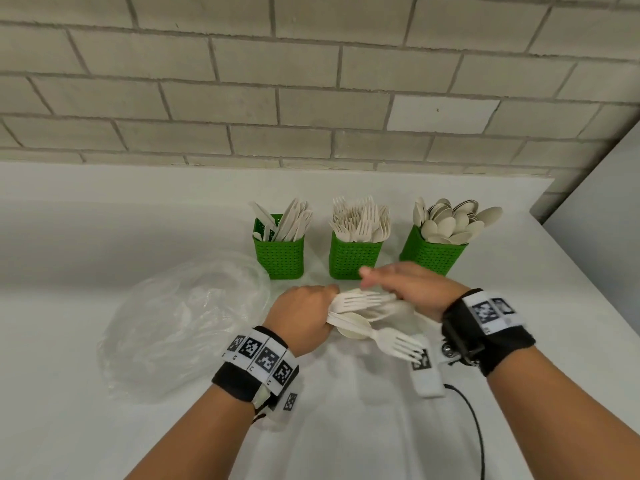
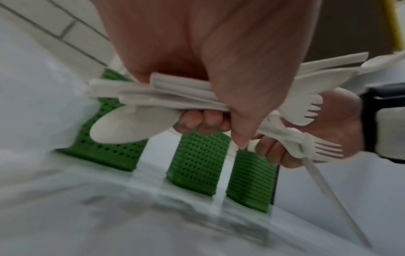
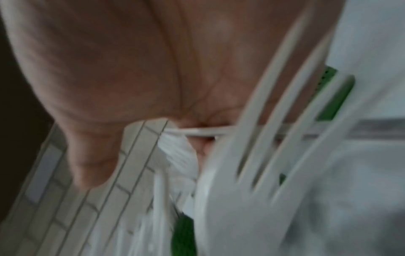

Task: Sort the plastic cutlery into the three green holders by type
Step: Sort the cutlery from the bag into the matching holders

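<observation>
1. Pale brick wall (image 1: 311,81) is standing behind the white counter (image 1: 104,220) at which you are working; a crumpled clear plastic bag (image 1: 180,323) is lying on it at your left.
2. No brand or readable writing is showing; only black-and-white square-patterned markers are running along your wristbands (image 1: 261,358).
3. Three green holders are standing in a row near the wall: the left holder (image 1: 280,258) is carrying knives, the middle holder (image 1: 353,259) forks, the right holder (image 1: 431,254) spoons.
4. Your left hand (image 1: 301,320) is gripping a mixed cutlery bundle (image 1: 363,317) in a closed fist just in front of the holders, fork tines pointing right.
5. Your right hand (image 1: 412,289) is lying over the bundle; the left wrist view is showing its fingers (image 2: 276,152) curling round pieces from the bundle.
</observation>
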Motion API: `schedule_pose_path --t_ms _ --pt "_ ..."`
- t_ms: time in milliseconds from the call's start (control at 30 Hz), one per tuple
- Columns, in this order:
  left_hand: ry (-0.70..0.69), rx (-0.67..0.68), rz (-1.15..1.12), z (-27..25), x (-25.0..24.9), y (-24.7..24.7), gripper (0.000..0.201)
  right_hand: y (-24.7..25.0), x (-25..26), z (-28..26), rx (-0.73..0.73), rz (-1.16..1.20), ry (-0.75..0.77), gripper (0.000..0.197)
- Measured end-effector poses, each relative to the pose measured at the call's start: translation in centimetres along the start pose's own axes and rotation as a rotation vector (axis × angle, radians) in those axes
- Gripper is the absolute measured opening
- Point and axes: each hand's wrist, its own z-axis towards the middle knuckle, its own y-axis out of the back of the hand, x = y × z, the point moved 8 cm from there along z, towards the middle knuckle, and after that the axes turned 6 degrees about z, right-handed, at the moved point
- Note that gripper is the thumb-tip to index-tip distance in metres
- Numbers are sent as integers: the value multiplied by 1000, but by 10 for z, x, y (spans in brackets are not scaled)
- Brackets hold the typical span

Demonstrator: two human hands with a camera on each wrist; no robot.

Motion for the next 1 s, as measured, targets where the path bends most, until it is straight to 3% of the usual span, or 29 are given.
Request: schedule_pose_path --t_ms 67,100,200,267,300,367,400,500,667,733,800,867,1000 --pt "96 -44 -227 -3 21 -1 13 35 9 -6 -225 362 130 25" --pt "158 -79 -393 -5 31 -1 9 49 11 -12 -314 544 185 23" --pt "355 -98 -945 -12 39 -7 31 58 11 -21 -442 787 246 45" --pt "382 -80 -1316 -12 29 -11 29 52 6 -28 -517 748 233 53" --pt "388 -55 -1458 -11 25 -13 28 52 5 -32 -582 617 215 56" --pt "395 -6 -1639 -11 19 -15 28 50 10 -39 -629 321 202 65" --pt "391 6 -1696 -10 18 -15 28 48 13 -40 -597 290 222 69" --pt "385 53 -1773 -11 15 -14 28 45 13 -45 -540 527 311 68" --pt "450 24 -1693 -13 24 -18 24 30 18 -47 -423 890 382 18" --pt "444 7 -1656 -13 25 -17 23 18 21 -45 -345 899 395 20" --pt "427 -2 -1563 -12 23 -16 19 0 22 -40 -269 798 380 35" --pt "370 -4 -1501 -10 17 -13 16 -21 19 -33 -215 515 342 41" --pt "240 26 -1372 -8 9 -3 12 -35 14 -32 -301 45 409 23"
